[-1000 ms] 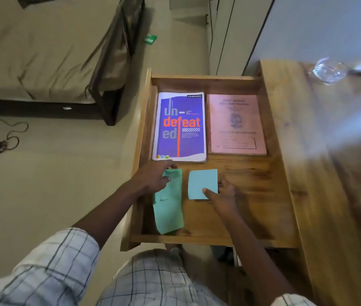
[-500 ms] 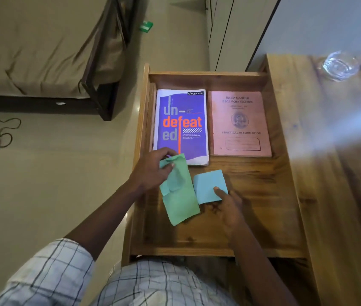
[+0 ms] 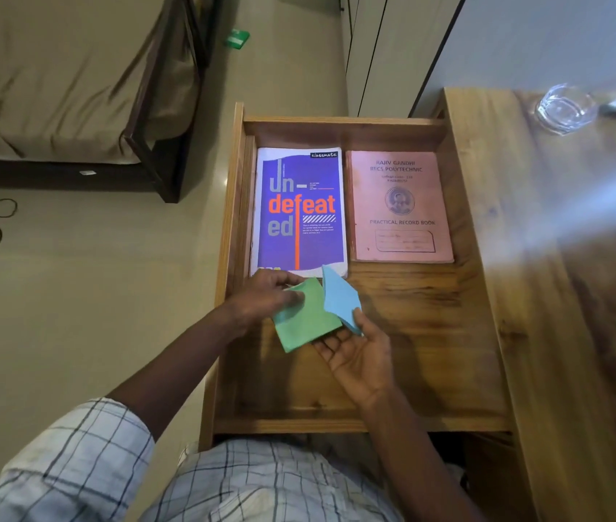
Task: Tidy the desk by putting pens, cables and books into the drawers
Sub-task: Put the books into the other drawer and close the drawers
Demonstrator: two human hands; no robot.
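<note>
Two books (image 3: 351,209) block the drawer's (image 3: 445,352) far half; near right lies free.

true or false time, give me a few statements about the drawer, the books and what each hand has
1. The purple notebook lies left of the pink record book in the drawer. True.
2. The right hand holds the green paper. False: it holds the blue paper; the left hand grips the green paper.
3. The drawer is shut. False: it is pulled open.
4. A glass stands on the desk. True.
</note>
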